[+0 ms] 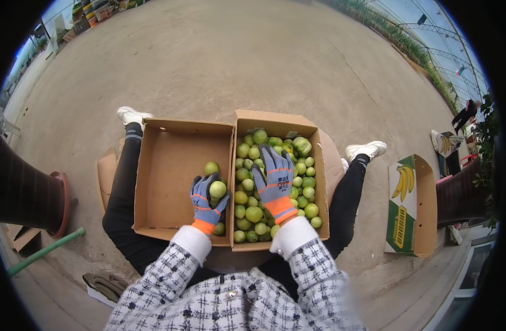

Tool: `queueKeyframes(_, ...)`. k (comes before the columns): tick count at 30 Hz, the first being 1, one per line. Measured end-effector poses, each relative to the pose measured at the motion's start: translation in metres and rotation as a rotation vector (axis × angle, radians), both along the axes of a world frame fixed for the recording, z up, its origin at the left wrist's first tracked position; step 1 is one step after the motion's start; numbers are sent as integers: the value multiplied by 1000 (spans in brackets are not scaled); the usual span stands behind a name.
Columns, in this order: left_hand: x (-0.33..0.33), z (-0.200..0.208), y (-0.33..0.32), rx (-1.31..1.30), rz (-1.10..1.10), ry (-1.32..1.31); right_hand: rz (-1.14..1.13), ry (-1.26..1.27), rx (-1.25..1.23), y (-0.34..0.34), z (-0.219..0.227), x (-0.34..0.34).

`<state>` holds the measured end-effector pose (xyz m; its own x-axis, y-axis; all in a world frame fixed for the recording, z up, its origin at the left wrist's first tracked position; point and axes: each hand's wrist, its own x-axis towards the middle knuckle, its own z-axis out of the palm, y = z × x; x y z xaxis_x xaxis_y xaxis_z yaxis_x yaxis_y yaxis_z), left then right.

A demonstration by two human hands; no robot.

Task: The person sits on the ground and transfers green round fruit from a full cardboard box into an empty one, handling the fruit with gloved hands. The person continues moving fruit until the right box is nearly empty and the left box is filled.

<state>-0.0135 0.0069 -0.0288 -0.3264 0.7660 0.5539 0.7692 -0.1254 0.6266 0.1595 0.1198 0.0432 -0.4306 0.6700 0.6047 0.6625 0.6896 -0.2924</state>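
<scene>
Two open cardboard boxes lie side by side between my legs. The right box (276, 117) is filled with green tomatoes (254, 214) of mixed sizes, some yellowish. My right hand (276, 179), in a grey and orange work glove, lies over them with its fingers stretched forward; what is under the palm is hidden. Inside the left box (173, 176), near the shared wall, my gloved left hand (204, 205) is closed around a pale green tomato (217, 189). Another green tomato (211, 167) rests just beyond that hand, and a few more are partly hidden beside it.
A banana-print carton (405, 212) stands on the floor at the right. Cardboard pieces (106, 174) lie by my left leg. A green pole (46, 252) and a large dark pot (29, 182) are at the left. Far right, another person (466, 115) is near plants.
</scene>
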Motion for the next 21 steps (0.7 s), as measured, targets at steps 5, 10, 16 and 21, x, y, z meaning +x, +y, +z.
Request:
queueKeyframes(5, -3, -32, -1, -333, 297, -56, -419, -531, -45, 100, -8, 45)
queueKeyframes(10, -6, -33, 0, -336, 271, 95, -385, -892, -254, 123, -22, 69)
queueKeyframes(16, -2, -23, 0, -197, 173, 76, -472, -562, -212, 108, -41, 78)
queueKeyframes(21, 4, -2, -2, -40, 34, -43, -222, 501, -293, 38, -39, 69)
